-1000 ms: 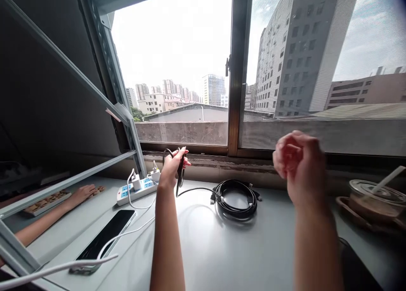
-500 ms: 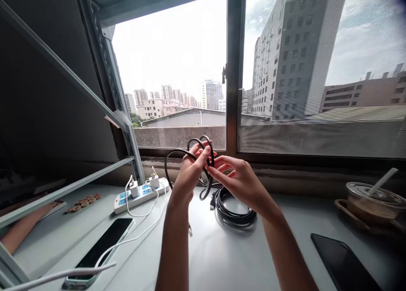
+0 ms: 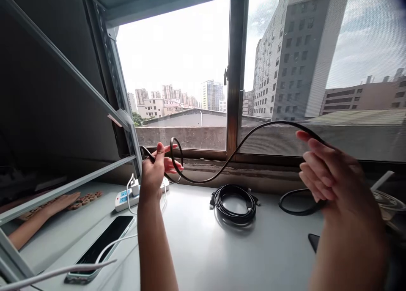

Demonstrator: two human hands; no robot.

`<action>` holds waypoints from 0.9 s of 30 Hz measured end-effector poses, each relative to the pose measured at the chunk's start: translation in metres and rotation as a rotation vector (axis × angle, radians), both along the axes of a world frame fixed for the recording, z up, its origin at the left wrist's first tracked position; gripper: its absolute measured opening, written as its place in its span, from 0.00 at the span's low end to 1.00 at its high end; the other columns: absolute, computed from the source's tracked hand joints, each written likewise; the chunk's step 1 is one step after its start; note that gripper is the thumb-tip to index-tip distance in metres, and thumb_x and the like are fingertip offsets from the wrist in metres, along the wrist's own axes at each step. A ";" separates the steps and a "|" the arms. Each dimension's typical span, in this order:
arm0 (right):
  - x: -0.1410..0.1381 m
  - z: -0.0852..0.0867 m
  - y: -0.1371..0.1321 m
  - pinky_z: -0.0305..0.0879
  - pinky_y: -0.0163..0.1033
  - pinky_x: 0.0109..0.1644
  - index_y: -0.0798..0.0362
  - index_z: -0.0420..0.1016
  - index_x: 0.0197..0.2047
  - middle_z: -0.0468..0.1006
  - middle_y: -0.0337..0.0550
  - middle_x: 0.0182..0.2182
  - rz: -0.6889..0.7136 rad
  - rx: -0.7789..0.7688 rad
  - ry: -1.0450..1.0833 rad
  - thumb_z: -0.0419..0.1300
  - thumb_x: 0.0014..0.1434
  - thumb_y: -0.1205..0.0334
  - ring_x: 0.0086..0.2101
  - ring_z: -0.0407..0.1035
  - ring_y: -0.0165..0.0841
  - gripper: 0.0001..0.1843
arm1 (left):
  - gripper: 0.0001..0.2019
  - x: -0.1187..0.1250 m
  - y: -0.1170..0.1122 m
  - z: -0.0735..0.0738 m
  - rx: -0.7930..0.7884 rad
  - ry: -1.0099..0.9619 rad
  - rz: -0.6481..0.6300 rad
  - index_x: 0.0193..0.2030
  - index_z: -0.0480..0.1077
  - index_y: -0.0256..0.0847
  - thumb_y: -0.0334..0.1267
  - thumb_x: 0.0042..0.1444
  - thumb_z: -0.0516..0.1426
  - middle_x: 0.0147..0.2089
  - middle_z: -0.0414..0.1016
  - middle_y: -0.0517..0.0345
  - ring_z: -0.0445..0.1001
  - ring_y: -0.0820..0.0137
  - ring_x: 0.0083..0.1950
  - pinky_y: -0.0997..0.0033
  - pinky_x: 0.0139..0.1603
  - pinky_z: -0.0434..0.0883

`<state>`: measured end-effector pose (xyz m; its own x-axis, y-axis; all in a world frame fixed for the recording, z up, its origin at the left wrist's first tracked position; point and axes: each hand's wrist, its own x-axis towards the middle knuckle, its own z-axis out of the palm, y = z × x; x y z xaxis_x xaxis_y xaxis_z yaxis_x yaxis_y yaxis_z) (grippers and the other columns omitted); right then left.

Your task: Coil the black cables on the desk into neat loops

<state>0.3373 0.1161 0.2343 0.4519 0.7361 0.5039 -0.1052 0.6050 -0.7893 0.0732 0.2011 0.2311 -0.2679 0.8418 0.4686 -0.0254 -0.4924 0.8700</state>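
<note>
A long black cable (image 3: 207, 182) stretches between both hands, sagging in the middle and rising to the right. My left hand (image 3: 154, 170) has the cable's small loops hung round its fingers, thumb up and fingers partly spread. At the far right my right hand (image 3: 330, 177) is closed on the cable, with its index finger reaching out along it. A further bend of cable hangs below the right hand. Between the hands, a separate coiled black cable (image 3: 239, 217) with plugs lies on the white table (image 3: 218, 257). The right palm is hidden.
A white power strip (image 3: 122, 202) with a charger and a phone (image 3: 104, 244) with a white cord are on the left. Another person's hand (image 3: 63, 202) rests near small brown pieces (image 3: 84, 200) behind the metal frame. A lidded drink (image 3: 388, 202) and a dark phone (image 3: 313, 240) are partly hidden at right.
The hands have parted: my right hand moved far right, drawing out a length of black cable, while my left moved left with the remaining loops. The other person's hand reached forward.
</note>
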 end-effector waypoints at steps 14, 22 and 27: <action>-0.040 -0.005 -0.005 0.70 0.32 0.22 0.44 0.69 0.51 0.76 0.47 0.39 -0.054 0.032 -0.310 0.50 0.60 0.45 0.42 0.72 0.38 0.20 | 0.31 0.043 -0.046 0.009 0.064 0.397 -0.521 0.15 0.54 0.41 0.68 0.51 0.43 0.08 0.48 0.66 0.70 0.70 0.14 0.78 0.14 0.58; -0.048 -0.007 0.012 0.68 0.34 0.20 0.44 0.66 0.55 0.76 0.47 0.42 0.212 -0.079 -0.321 0.51 0.59 0.44 0.34 0.74 0.37 0.24 | 0.31 0.065 -0.042 0.000 0.091 0.430 -0.670 0.14 0.53 0.42 0.65 0.55 0.40 0.09 0.47 0.67 0.68 0.73 0.14 0.80 0.13 0.56; -0.043 -0.006 0.016 0.58 0.30 0.17 0.50 0.68 0.54 0.78 0.45 0.36 0.150 -0.123 -0.324 0.52 0.58 0.44 0.21 0.68 0.26 0.27 | 0.26 0.075 -0.050 -0.001 -0.020 0.600 -0.768 0.16 0.55 0.40 0.56 0.57 0.46 0.09 0.51 0.69 0.53 0.81 0.08 0.79 0.09 0.46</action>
